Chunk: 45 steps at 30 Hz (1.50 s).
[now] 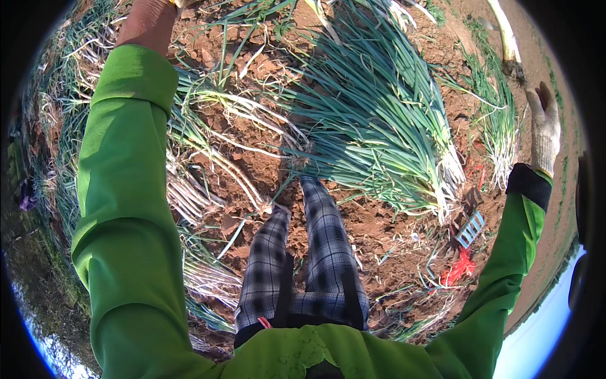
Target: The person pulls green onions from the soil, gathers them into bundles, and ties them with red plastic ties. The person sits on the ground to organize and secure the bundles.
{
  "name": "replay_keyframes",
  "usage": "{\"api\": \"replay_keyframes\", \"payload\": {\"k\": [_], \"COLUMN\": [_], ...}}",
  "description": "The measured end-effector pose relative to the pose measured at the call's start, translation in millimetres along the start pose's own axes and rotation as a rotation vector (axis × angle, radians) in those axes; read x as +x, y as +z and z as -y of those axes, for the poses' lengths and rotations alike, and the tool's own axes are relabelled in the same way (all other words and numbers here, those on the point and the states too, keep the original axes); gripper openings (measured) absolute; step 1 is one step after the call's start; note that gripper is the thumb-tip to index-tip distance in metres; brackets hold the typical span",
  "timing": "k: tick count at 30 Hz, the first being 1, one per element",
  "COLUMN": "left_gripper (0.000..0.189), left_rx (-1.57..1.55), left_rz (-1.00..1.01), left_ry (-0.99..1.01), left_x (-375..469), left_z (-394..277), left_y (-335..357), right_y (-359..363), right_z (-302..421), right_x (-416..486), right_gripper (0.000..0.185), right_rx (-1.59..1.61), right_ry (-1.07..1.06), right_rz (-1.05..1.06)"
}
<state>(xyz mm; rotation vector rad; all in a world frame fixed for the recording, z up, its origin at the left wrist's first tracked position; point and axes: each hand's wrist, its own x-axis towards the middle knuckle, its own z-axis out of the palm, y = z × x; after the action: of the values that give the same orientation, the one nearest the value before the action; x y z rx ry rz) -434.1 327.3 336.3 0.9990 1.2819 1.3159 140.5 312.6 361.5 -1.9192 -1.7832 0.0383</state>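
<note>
My left hand [182,3] is almost wholly cut off by the top edge; only the bare wrist and a sliver of it show, so any hold is hidden. Towards the right rim, my right hand [545,124] wears a pale knit glove, with a dark gap between its fingers. Just above its fingertips is the root end of a thick white-stemmed onion stalk [508,45]; whether they grip it is unclear. A large pile of green onions [374,113] lies in front of me, white ends to the right. A smaller bunch [499,118] lies nearer my right hand.
More onions lie on the left, some with long pale stems [187,194]. Beside the big pile's root ends are a pale slatted or toothed tool [470,230] and red twine [459,269]. My legs in checked trousers [326,237] stand on reddish, clod-strewn soil [378,232].
</note>
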Motion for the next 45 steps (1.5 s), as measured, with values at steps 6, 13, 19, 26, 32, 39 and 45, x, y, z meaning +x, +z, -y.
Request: {"api": "replay_keyframes", "payload": {"k": [6, 13, 19, 26, 32, 39, 45], "left_gripper": [0.063, 0.070, 0.055, 0.052, 0.056, 0.061, 0.065], "left_rx": [0.194, 0.423, 0.272, -0.373, -0.478, -0.012, -0.132], "left_rz": [-0.095, -0.184, -0.222, -0.516, -0.574, -0.613, -0.565], "left_ry": [-0.529, -1.187, -1.281, -1.312, -1.193, -0.966, -0.886], "left_x": [-120.1, -355.0, -476.9, -546.1, -502.2, -392.1, -376.4], "left_z": [179.2, 315.3, 396.3, 489.2, 571.0, 623.7, 626.8], "left_y": [-96.1, -134.3, -94.5, -33.9, -54.3, -119.1, -110.7], "right_y": [167.9, 308.8, 438.7, 587.9, 584.2, 586.0, 628.8], "right_z": [16.0, 49.0, 74.5, 100.2, 153.3, 136.4, 146.6], "right_x": [-206.0, -371.1, -411.6, -434.8, -546.8, -559.9, -517.8], "right_gripper": [0.055, 0.068, 0.077, 0.093, 0.046, 0.044, 0.041], "right_rx": [0.464, 0.207, 0.042, -0.073, -0.294, 0.046, -0.225], "right_ry": [0.345, 0.387, 0.177, 0.235, -0.524, -0.248, -0.046], "right_rz": [0.563, 1.082, 1.101, 1.077, 1.211, 0.727, 1.077]}}
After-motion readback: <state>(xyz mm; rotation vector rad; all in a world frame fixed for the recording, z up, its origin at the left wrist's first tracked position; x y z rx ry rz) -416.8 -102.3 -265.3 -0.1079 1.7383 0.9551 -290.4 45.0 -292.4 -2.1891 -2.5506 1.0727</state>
